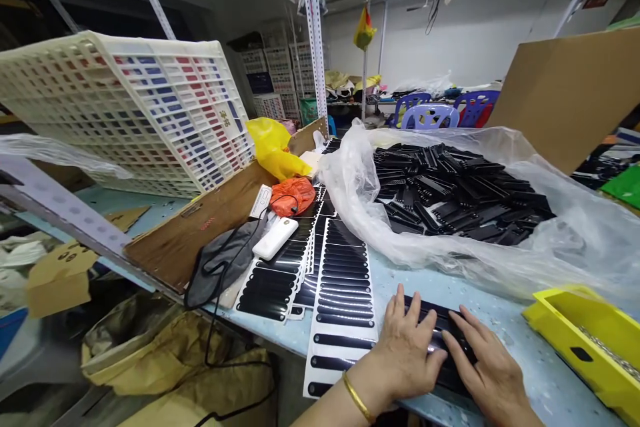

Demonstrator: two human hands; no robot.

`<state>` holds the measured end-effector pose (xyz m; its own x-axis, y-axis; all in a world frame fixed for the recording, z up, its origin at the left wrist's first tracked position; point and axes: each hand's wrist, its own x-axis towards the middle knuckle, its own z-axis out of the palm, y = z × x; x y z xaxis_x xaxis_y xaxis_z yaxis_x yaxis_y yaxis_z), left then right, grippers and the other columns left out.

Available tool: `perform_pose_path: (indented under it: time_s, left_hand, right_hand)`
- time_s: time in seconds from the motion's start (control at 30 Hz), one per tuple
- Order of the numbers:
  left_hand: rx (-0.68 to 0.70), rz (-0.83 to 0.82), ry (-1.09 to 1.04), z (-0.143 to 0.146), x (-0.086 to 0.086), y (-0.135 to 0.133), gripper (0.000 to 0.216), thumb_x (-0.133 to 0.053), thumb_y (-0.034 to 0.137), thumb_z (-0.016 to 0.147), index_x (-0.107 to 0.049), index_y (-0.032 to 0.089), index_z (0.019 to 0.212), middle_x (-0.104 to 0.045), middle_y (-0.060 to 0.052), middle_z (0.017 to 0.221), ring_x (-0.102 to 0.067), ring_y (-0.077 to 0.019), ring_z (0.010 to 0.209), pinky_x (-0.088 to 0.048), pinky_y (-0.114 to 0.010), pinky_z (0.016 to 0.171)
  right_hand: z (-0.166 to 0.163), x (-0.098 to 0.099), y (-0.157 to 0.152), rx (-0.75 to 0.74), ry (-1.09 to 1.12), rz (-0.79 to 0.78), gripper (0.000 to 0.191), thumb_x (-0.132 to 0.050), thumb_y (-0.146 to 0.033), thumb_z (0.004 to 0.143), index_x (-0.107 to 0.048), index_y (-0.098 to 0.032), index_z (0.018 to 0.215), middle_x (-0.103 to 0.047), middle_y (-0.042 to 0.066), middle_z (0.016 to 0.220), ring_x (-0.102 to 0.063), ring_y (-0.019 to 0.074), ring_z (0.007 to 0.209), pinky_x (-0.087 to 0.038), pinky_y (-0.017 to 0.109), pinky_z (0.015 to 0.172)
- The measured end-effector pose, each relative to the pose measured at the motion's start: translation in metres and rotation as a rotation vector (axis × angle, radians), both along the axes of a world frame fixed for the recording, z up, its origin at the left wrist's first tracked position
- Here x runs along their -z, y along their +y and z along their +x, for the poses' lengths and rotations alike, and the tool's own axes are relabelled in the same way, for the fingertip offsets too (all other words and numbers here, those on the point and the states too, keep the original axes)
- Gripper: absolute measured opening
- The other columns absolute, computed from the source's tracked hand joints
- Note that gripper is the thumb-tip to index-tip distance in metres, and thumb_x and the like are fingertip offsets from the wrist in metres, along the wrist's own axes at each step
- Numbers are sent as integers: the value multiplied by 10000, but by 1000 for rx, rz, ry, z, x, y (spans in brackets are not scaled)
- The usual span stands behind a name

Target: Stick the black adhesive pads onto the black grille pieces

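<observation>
Both my hands lie on several black strips (440,320) set side by side on the blue tabletop. My left hand (407,347) rests with its fingers spread over the left part of them, a gold bangle on the wrist. Over the right part, my right hand (487,360) lies with its fingers stretched out. Just left of my hands is a white sheet (333,350) carrying rows of glossy black strip-shaped stickers, with bare white gaps near its front end. More such sheets (273,287) are stacked farther left.
Behind my hands, a clear plastic bag (350,167) holds a heap of black pieces (450,193). A yellow bin (580,347) with small metal parts stands right. A white power bank (275,239), an orange bag (293,196) and a wooden board (200,233) line the left side.
</observation>
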<state>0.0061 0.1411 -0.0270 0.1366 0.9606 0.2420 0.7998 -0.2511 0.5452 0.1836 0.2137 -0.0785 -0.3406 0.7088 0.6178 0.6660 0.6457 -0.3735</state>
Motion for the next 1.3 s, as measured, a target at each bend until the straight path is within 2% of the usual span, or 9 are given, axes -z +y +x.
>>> perform_pose_path:
  time_s: [0.2,0.43,0.63,0.73,0.83,1.0,1.13,1.2,1.3]
  left_hand:
    - [-55,34,99,4,7,12,407,-462,271,874,-549,186,1262,-498,-158,1401,-361,-420,1338,-419,-547,1016]
    - [-75,81,157,5,8,15,292,-482,283,871,-593,172,1117,-540,-161,1330,-410,-403,1287,-405,-548,1014]
    - [-97,52,174,4,2,28,210,-533,315,851,-609,162,974,-638,-129,1087,-535,-346,1073,-475,-490,873]
    - [-98,49,155,3,1,28,258,-542,320,846,-604,165,1043,-638,-117,1096,-525,-353,1102,-459,-503,900]
    - [-113,57,112,3,4,25,357,-533,293,852,-567,175,1188,-583,-129,1266,-450,-385,1238,-409,-540,980]
    - [-221,67,33,3,12,26,447,-448,198,887,-467,133,1329,-476,-181,1395,-373,-363,1330,-374,-528,1035]
    - [-230,59,1,3,20,32,234,-423,124,873,-606,142,1019,-628,-140,1099,-577,-279,1051,-485,-416,878]
    - [-265,64,-10,4,24,35,184,-426,99,861,-599,164,865,-643,-92,924,-601,-238,884,-496,-374,786]
    - [-318,94,-17,4,27,38,147,-474,73,817,-580,175,810,-640,-64,851,-597,-219,808,-480,-347,737]
  right_hand:
    - [-2,11,6,-25,-16,47,441,-400,-457,943,-689,-134,1025,-692,174,1106,-691,294,955,-582,435,791]
    - [-6,4,8,-6,-27,84,409,-412,-417,937,-707,-135,966,-715,164,1044,-704,276,891,-586,407,757]
    - [-13,-1,21,5,6,47,379,-416,-395,944,-697,-148,886,-726,114,855,-698,237,756,-570,370,704]
    - [-13,-3,24,-12,-13,88,398,-396,-398,961,-695,-139,913,-730,123,891,-700,235,786,-565,359,713]
    - [-12,-8,23,-1,-87,140,438,-382,-428,969,-695,-122,981,-732,144,952,-698,258,835,-559,376,721]
    - [-23,-15,22,-15,-258,163,497,-341,-443,974,-700,-103,1028,-716,174,1010,-677,298,849,-542,417,712]
    - [-31,-7,25,-99,-291,191,530,-294,-419,995,-714,-95,978,-728,161,926,-668,274,794,-533,380,696]
    - [-30,-1,28,-113,-260,202,532,-299,-429,999,-720,-109,942,-734,142,888,-666,250,759,-530,354,691]
    - [-26,2,30,-118,-250,177,525,-300,-442,1000,-722,-136,933,-741,117,884,-668,233,763,-526,335,700]
